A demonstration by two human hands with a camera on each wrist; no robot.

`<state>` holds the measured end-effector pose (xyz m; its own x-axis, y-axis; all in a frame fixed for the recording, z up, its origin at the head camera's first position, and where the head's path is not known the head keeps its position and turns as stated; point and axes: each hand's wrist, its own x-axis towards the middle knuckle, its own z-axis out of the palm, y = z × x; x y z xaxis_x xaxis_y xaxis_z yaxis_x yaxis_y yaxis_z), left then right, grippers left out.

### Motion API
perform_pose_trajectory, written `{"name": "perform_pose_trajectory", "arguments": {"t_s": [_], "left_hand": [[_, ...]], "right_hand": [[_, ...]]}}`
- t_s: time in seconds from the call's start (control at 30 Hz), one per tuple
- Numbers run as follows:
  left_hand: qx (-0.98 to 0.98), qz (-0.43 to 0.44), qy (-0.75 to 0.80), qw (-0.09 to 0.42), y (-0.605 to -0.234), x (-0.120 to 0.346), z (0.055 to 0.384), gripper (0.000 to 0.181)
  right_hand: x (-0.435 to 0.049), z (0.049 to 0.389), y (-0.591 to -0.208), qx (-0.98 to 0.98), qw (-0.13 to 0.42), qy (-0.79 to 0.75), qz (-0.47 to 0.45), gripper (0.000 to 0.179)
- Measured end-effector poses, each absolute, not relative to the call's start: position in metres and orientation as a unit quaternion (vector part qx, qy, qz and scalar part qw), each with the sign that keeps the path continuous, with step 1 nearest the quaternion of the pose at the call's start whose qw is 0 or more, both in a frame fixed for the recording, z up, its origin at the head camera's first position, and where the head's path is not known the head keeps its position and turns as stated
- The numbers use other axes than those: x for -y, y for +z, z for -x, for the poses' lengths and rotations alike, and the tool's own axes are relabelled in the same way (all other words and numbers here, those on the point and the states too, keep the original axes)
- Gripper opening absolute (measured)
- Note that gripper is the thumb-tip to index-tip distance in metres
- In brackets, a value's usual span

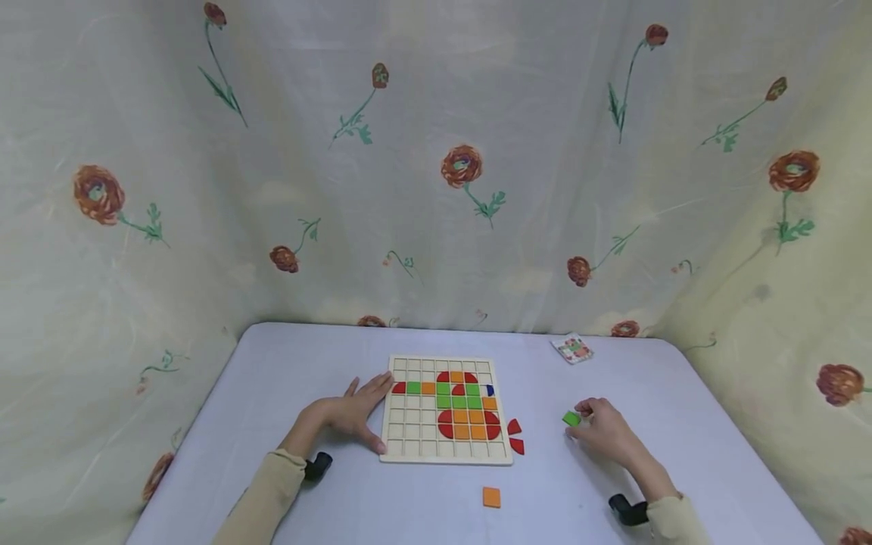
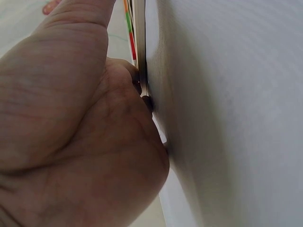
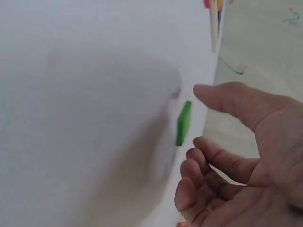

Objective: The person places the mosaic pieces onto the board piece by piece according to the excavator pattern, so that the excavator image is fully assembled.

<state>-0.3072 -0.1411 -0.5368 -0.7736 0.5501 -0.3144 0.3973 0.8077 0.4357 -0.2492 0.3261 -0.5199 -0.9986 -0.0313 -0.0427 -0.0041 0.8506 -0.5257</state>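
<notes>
A pale wooden grid board (image 1: 412,448) lies on the table, its right half filled with red, orange and green pieces. With fingers and thumb spread, my left hand (image 1: 350,412) rests along the board's left edge. In the left wrist view the palm (image 2: 109,156) fills much of the frame. A green square tile (image 1: 571,418) lies to the right of the board. Close beside it is my right hand (image 1: 602,431). In the right wrist view a gap shows between thumb and fingers, with the green tile (image 3: 184,123) just beyond it.
Two red quarter-round pieces (image 1: 516,446) lie by the board's right edge. Nearer the front is an orange square tile (image 1: 491,497). A small patterned card (image 1: 573,349) lies at the back right of the white table (image 1: 306,352), before a flowered curtain.
</notes>
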Motion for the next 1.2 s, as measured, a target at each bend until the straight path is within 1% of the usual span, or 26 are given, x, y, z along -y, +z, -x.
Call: {"name": "perform_pose_trajectory", "arguments": {"t_s": [0.17,0.37,0.47,0.57,0.7,0.77,0.9,1.03,1.2], "left_hand": [[-0.925,-0.256,0.176,0.218,-0.536,0.142,0.307,0.130],[-0.925,-0.255,0.180,0.218,-0.536,0.141,0.307,0.131],[-0.924,-0.257,0.180,0.219,-0.537,0.140,0.306,0.130],[-0.924,-0.257,0.176,0.220,-0.537,0.141,0.306,0.130],[-0.926,-0.254,0.172,0.220,-0.537,0.141,0.306,0.130],[-0.926,-0.254,0.172,0.220,-0.536,0.142,0.307,0.131],[-0.926,-0.259,0.168,0.219,-0.535,0.142,0.307,0.131],[-0.924,-0.264,0.168,0.220,-0.533,0.141,0.307,0.130],[-0.922,-0.271,0.164,0.224,-0.532,0.142,0.307,0.128]], "right_hand": [[-0.335,0.254,-0.531,-0.955,0.027,-0.294,-0.003,0.030],[-0.332,0.257,-0.535,-0.953,0.016,-0.301,-0.017,0.028],[-0.320,0.258,-0.533,-0.949,0.013,-0.313,-0.014,0.027],[-0.294,0.260,-0.528,-0.943,0.016,-0.333,-0.006,0.026],[-0.244,0.265,-0.518,-0.932,0.036,-0.360,0.022,0.025],[-0.218,0.269,-0.513,-0.927,0.051,-0.369,0.047,0.025],[-0.171,0.278,-0.505,-0.918,0.076,-0.367,0.128,0.023],[-0.134,0.288,-0.508,-0.908,0.085,-0.358,0.200,0.019],[-0.098,0.300,-0.520,-0.902,0.103,-0.353,0.228,0.018]]}}
